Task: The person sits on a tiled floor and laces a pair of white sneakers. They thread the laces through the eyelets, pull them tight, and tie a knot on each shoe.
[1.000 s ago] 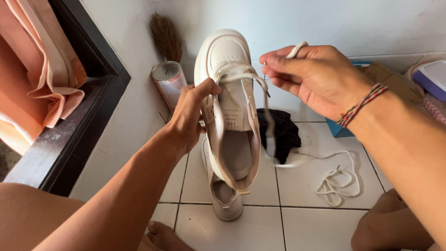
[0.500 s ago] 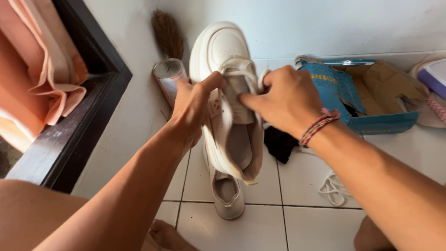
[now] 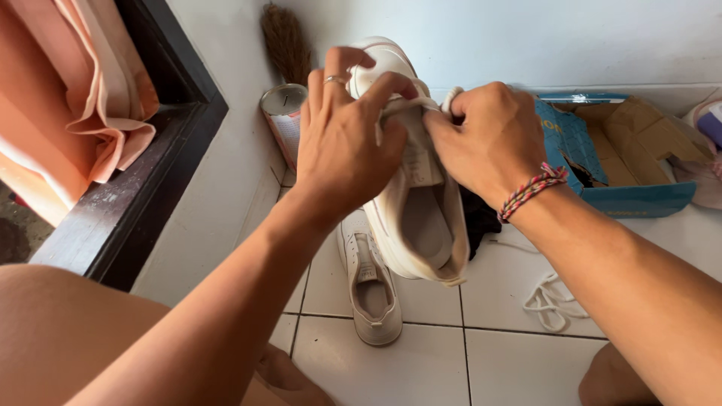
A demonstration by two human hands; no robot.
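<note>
Over a white tiled floor (image 3: 511, 368), beside a dark door frame (image 3: 150, 173) with a peach curtain (image 3: 83, 90) hanging at left, the person holds a cream chunky-soled sneaker (image 3: 417, 225) up in the air, toe toward the wall, opening toward the camera. Open blue cardboard box (image 3: 624, 150) sits on the floor at right against the wall, touching nothing the hands hold. Second matching sneaker (image 3: 370, 286) lies on the tiles directly below the held one, heel toward the camera. Left hand (image 3: 342, 143), ring on one finger, wraps over the left side of the held sneaker, fingers curled onto the tongue area, grasping it. Right hand (image 3: 485, 139), braided bracelet at the wrist, is closed at the sneaker's right upper edge, pinching a white shoelace (image 3: 451, 98) whose end pokes out above the knuckles. Black cloth (image 3: 481, 218) lies on the floor behind the held sneaker, mostly hidden. Loose white lace (image 3: 553, 301) is coiled on the tiles at lower right, apart from both shoes. Cylindrical can (image 3: 284, 120) stands by the wall at left, small broom (image 3: 287, 41) just behind it.
</note>
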